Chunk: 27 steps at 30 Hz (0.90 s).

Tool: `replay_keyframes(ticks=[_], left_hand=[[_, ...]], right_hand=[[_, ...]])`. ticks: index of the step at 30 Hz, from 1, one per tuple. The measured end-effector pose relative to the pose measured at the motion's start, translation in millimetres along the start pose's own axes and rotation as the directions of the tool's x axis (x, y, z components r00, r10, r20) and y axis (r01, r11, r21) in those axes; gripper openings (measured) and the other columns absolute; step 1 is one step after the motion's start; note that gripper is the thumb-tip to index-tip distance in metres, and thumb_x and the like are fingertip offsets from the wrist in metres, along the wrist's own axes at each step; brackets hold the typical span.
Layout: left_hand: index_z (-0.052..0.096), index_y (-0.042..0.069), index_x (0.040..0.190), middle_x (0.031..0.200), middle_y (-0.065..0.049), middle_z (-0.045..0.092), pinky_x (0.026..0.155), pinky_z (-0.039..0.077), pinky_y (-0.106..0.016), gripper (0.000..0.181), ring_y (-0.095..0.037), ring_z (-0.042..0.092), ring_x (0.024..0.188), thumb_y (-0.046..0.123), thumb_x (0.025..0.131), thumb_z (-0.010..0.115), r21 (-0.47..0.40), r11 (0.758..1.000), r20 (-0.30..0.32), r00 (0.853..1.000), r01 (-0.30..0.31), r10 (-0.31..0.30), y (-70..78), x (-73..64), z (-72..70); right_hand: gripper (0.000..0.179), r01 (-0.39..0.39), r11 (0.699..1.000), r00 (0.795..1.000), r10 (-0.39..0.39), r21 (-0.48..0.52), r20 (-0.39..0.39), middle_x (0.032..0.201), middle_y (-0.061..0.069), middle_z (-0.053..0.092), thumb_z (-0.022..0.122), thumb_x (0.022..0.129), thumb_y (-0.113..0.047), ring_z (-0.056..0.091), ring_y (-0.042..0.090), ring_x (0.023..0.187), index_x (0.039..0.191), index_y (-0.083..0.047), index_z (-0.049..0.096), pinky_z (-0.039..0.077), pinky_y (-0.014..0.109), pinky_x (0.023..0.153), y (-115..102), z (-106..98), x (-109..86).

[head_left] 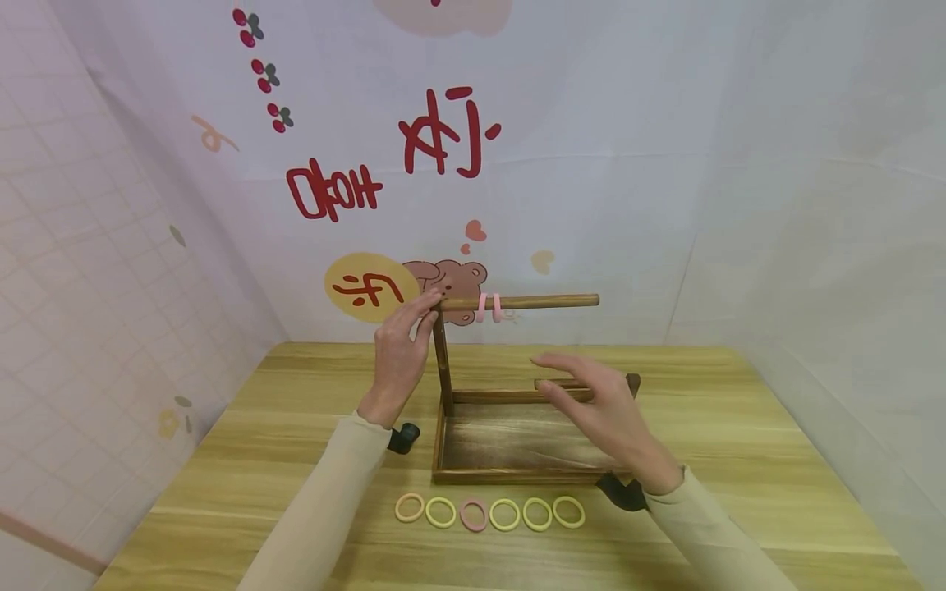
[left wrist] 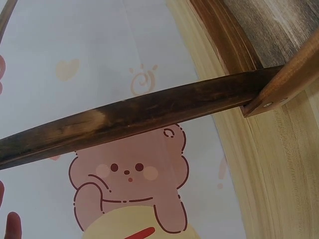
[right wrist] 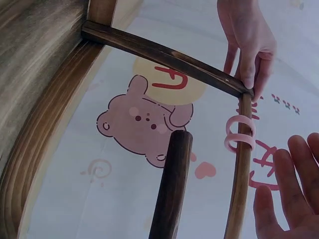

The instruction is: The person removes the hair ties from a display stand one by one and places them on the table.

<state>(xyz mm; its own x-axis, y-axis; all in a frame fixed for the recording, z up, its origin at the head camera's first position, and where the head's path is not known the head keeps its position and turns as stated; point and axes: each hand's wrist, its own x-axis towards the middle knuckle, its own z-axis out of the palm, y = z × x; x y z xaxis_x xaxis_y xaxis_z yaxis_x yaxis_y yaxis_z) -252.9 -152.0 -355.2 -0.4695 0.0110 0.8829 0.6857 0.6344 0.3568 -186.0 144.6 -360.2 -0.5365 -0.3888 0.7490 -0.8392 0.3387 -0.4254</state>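
Note:
A brown wooden rack has a shallow tray base [head_left: 510, 476], an upright post [head_left: 443, 361] at its left and a long rod [head_left: 550, 301] running right from the post's top. Two pink rings [head_left: 497, 309] hang on the rod near its left half. My left hand [head_left: 399, 349] holds the top corner where post and rod meet, thumb and fingertips pinching it in the right wrist view. Above the tray's right side, my right hand [head_left: 606, 410] is held with fingers extended and thumb apart, holding nothing. It partly hides a shorter lower rod [right wrist: 172, 184].
Along the table in front of the tray lie several rings in a row: an orange ring [head_left: 410, 521], a pink ring [head_left: 474, 529] and several yellow rings [head_left: 505, 529]. A printed cloth backdrop [head_left: 591, 222] stands behind the wooden table [head_left: 709, 427].

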Motion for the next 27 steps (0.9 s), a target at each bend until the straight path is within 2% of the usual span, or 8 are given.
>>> replay_keyframes(ticks=[5, 11, 16, 20, 27], left_hand=[[0.073, 0.0, 0.124, 0.127, -0.013, 0.072, 0.093, 0.058, -0.05, 0.028, -0.033, 0.071, 0.113, 0.001, 0.096, 0.072, -0.002, 1.0, 0.01, 1.0, 0.007, -0.007, 0.2, -0.1, -0.1], [0.073, 0.001, 0.125, 0.127, -0.013, 0.072, 0.094, 0.058, -0.05, 0.029, -0.033, 0.07, 0.115, 0.002, 0.096, 0.071, -0.006, 1.0, 0.011, 1.0, 0.008, -0.008, 0.1, -0.3, 0.1], [0.073, 0.002, 0.125, 0.127, -0.013, 0.072, 0.094, 0.058, -0.051, 0.029, -0.033, 0.069, 0.116, 0.002, 0.096, 0.071, -0.003, 1.0, 0.009, 1.0, 0.006, -0.005, -1.9, -1.2, 1.1], [0.072, 0.002, 0.126, 0.128, -0.013, 0.072, 0.094, 0.058, -0.051, 0.029, -0.033, 0.069, 0.116, 0.003, 0.097, 0.07, -0.004, 1.0, 0.017, 1.0, 0.008, -0.008, -3.5, -1.4, 1.4], [0.072, 0.002, 0.127, 0.128, -0.014, 0.072, 0.096, 0.057, -0.051, 0.03, -0.033, 0.069, 0.117, 0.003, 0.097, 0.07, -0.006, 1.0, 0.008, 1.0, -0.002, 0.002, -4.8, -0.9, 2.0]], right_hand=[[0.045, 0.038, 0.999, 0.998, -0.037, 0.015, -0.042, 0.131, 0.005, 0.071, 0.079, 0.089, 0.0, 0.065, 0.023, 0.124, 0.133, -0.008, 0.07, 0.047, 0.028, 0.109, 4, 8, 10.1], [0.055, 0.072, 0.997, 0.995, -0.073, -0.026, -0.07, 0.133, 0.006, 0.07, 0.083, 0.084, 0.002, 0.064, 0.027, 0.125, 0.135, -0.008, 0.067, 0.046, 0.028, 0.11, 8, 15, 23.3], [0.056, 0.062, 0.996, 0.994, -0.067, -0.056, -0.088, 0.138, 0.008, 0.067, 0.085, 0.083, 0.001, 0.056, 0.03, 0.135, 0.136, -0.008, 0.066, 0.042, 0.038, 0.116, 12, 17, 37.2], [0.056, 0.054, 0.997, 0.994, -0.06, -0.063, -0.092, 0.137, 0.008, 0.067, 0.086, 0.083, -0.002, 0.051, 0.03, 0.14, 0.135, -0.007, 0.066, 0.042, 0.048, 0.115, 14, 16, 50.0], [0.054, 0.047, 0.996, 0.997, -0.051, -0.076, -0.056, 0.136, 0.007, 0.068, 0.085, 0.086, -0.007, 0.051, 0.028, 0.141, 0.136, -0.008, 0.066, 0.042, 0.052, 0.114, 19, 17, 69.5]])
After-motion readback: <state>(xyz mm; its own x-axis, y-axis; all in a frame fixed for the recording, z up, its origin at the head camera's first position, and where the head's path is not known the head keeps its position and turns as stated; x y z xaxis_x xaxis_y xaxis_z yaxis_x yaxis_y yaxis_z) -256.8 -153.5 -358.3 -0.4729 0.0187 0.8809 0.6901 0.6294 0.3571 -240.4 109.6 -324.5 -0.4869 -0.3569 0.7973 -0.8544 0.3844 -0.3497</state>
